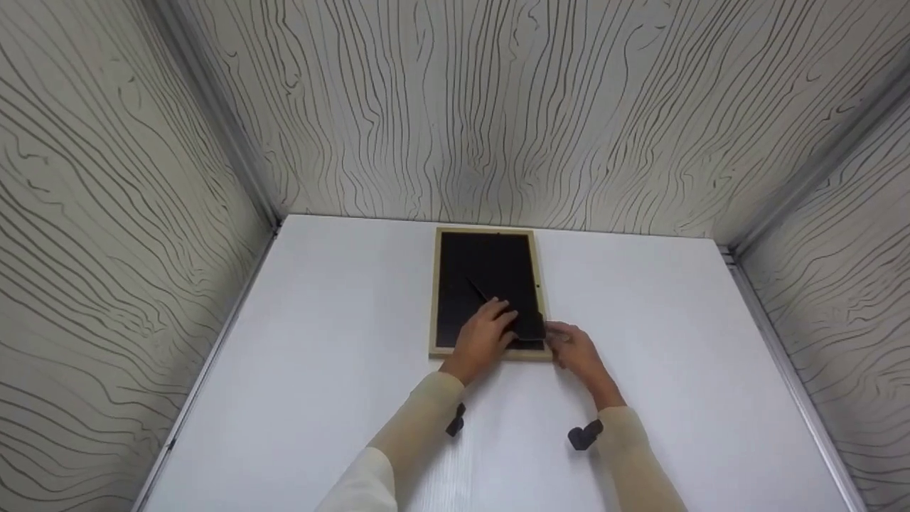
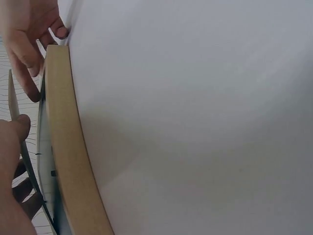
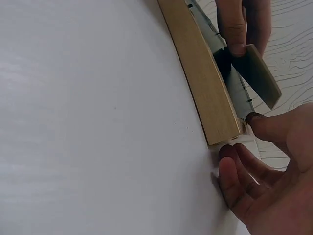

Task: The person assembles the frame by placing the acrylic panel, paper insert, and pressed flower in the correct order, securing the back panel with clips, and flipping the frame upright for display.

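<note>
On the white table (image 1: 355, 320), toward its far edge, I remotely log a wooden frame (image 1: 434, 291) lying flat. The left hand (image 1: 483, 338), above it, pinches a thin dark panel (image 3: 257, 76) (tilted, one edge raised). The right hand (image 1: 577, 352) grips the frame's near right corner between thumb and fingers.
</note>
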Available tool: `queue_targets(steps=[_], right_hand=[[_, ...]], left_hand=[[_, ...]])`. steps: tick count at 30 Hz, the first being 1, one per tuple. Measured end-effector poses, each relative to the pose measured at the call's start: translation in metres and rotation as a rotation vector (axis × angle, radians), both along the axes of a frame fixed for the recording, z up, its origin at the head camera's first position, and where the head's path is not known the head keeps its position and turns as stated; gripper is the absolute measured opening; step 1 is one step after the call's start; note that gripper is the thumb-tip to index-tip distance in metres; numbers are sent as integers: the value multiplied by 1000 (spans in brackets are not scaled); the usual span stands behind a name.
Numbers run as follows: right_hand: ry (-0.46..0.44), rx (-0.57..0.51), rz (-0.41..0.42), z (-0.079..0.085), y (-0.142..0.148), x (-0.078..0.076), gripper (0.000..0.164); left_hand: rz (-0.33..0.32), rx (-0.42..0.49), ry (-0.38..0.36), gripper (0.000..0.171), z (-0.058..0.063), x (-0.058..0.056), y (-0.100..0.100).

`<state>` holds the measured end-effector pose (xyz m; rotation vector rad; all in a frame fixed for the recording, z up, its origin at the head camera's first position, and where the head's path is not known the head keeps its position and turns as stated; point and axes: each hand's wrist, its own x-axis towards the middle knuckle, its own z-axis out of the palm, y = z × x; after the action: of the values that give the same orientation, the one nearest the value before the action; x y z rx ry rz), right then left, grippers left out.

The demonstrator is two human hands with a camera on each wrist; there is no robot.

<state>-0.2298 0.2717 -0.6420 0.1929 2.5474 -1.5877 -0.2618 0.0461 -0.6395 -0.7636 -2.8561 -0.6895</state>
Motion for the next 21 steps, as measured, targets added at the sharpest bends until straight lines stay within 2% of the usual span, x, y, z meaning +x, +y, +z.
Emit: queue_targets(steps=[4,6,14,21], right_hand=[[-8,-115,-23,2,1,1,40],[5,-128,-27,2,-1,1,41],[44,-45,-39,-2,-5,1,39],[66,-34,-30,-4,-7,3,39]], left_hand=[[-5,-18,-8,44,-2,1,0],[-4,-28,-10,45,-3,1,0],[13,-61,-57,46,-5,2,3],[5,-65,-38,41,-6,4,4]])
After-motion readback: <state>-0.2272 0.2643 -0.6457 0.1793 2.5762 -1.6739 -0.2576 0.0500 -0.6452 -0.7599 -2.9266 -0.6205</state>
